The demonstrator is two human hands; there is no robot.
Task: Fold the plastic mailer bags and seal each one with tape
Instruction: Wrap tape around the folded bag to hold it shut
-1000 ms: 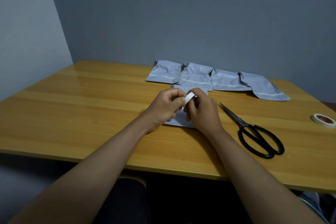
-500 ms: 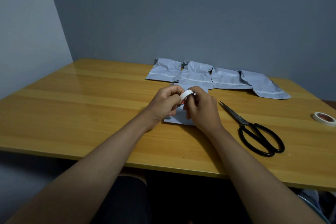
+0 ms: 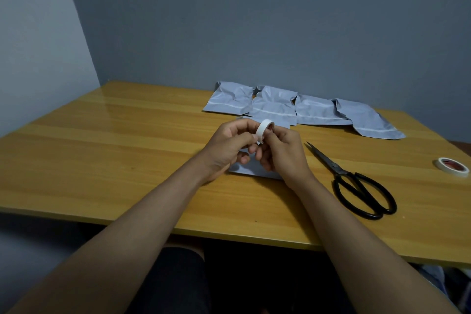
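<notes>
Pinching tape roll point(image 3: 265, 130) between 2 hands, left point(image 3: 230, 149), right point(image 3: 283, 154), above folded mailer point(image 3: 251, 167)

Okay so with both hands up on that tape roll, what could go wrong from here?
1. Neither the left hand nor the right hand, both on the tape roll, pins the folded mailer, so its fold may spring open.
2. The scissors lie near the right forearm, blades pointing away; a reach might bump them.

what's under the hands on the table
A grey mailer bag lies flat on the table beneath both hands, which hold a white tape roll above it. Its middle is covered by them.
</notes>
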